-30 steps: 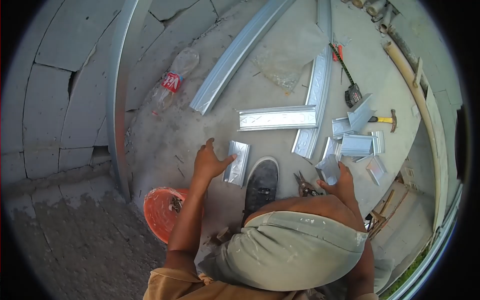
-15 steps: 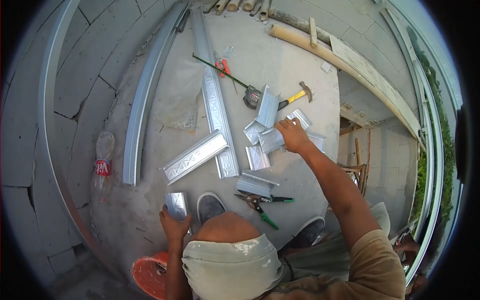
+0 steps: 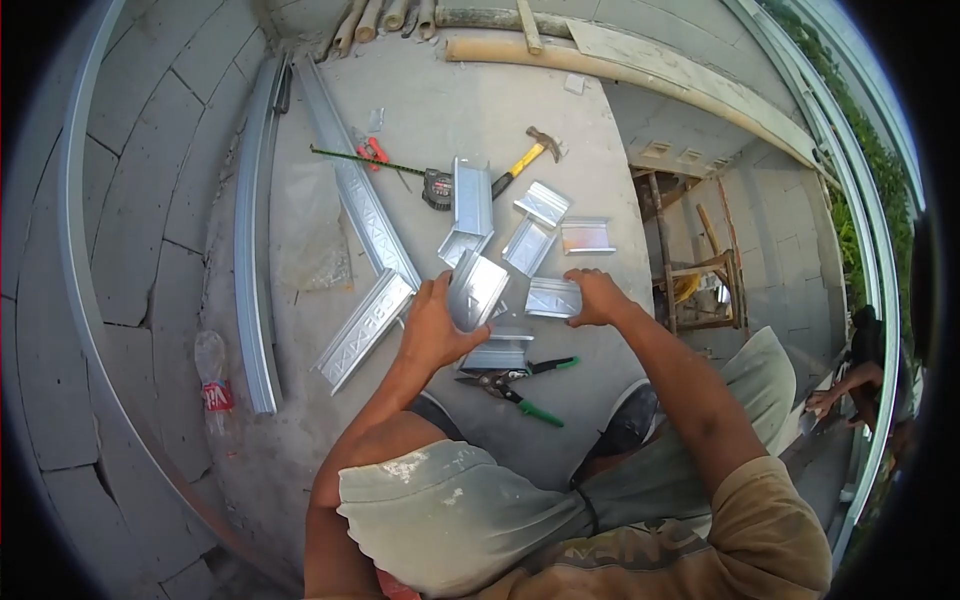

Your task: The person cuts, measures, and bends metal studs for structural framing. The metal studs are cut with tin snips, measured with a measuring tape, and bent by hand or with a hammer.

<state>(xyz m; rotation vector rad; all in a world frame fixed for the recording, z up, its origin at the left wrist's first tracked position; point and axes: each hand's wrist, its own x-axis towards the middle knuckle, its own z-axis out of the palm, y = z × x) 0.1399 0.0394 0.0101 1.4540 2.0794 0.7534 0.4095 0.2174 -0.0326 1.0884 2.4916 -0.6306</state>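
My left hand (image 3: 435, 328) is closed around a short piece of metal channel (image 3: 477, 288), tilted above the floor. To its right, my right hand (image 3: 597, 298) grips the end of another short channel piece (image 3: 550, 297). Several more cut pieces lie close by, among them an upright-looking longer one (image 3: 473, 195), one with a pinkish sheen (image 3: 587, 236) and one (image 3: 497, 352) partly hidden below my left hand. Tin snips (image 3: 515, 385) with green handles rest just in front of me.
A tape measure (image 3: 437, 188) with its blade out and a hammer (image 3: 528, 160) lie beyond the pieces. Long metal channels (image 3: 258, 250) run along the block wall at left, near a plastic bottle (image 3: 214, 375). At right the floor edge drops to a lower level with scaffolding (image 3: 700, 268).
My left hand has brought its channel piece from the lower left to the middle. My right hand has come nearer me, now on a channel piece. The view has shifted.
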